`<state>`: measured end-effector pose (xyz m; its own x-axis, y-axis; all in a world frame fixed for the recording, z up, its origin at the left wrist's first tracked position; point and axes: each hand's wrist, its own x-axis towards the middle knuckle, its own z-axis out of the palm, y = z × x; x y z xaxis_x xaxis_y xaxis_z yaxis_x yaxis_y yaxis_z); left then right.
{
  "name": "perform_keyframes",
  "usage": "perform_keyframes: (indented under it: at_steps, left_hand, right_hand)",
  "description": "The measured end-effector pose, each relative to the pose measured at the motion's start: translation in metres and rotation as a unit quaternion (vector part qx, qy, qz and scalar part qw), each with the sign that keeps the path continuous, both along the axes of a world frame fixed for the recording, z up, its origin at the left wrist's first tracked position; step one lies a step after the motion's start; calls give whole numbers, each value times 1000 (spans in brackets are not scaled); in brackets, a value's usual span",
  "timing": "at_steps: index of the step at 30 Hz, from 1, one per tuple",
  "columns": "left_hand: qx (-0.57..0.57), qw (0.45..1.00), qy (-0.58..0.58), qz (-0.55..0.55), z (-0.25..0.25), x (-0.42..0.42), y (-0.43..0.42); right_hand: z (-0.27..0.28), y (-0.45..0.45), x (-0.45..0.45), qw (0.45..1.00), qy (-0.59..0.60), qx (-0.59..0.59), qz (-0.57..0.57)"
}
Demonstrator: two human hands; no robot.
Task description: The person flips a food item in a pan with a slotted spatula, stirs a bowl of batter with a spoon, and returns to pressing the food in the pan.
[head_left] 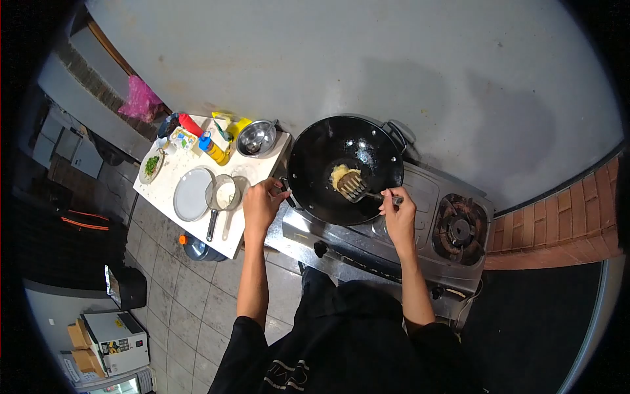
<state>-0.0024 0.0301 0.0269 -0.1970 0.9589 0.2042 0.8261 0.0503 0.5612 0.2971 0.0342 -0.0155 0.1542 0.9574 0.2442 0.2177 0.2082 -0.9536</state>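
Note:
A large black wok (312, 154) sits on the left burner of a steel gas stove. My left hand (262, 202) is closed at the wok's left side handle, with its fingertips partly hidden. My right hand (399, 215) grips the handle of a slotted spatula (354, 188). The spatula's head lies in the wok, against a small yellowish clump of food (340, 173) that partly covers the brown surface below it. Oil glistens on the wok's inner wall.
On the left, a white table (167, 190) holds a grey plate (191, 195), a small saucepan (213, 207), a steel bowl (256, 139), bottles (213, 150) and chopped greens (151, 165). A second burner (461, 230) is at right. A wall (426, 79) stands behind the stove.

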Motion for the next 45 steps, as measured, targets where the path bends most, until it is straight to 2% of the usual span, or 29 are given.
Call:
perform_keyframes:
  at_steps: [11, 14, 35, 37, 45]
  left_hand:
    - [12, 1000, 3, -9, -1, 0, 0]
    - [11, 1000, -1, -4, -2, 0, 0]
    - [5, 1000, -4, -4, -2, 0, 0]
    - [1, 1000, -3, -3, -2, -1, 0]
    - [-3, 1000, -2, 2, 1, 1, -1]
  right_hand:
    - [0, 0, 1, 1000, 2, 0, -4]
    - [-3, 0, 4, 999, -8, -32, 17]
    - [-2, 0, 1, 1000, 6, 6, -3]
    - [-3, -1, 3, 1000, -6, -26, 14]
    - [-2, -2, 3, 999, -5, -32, 12]
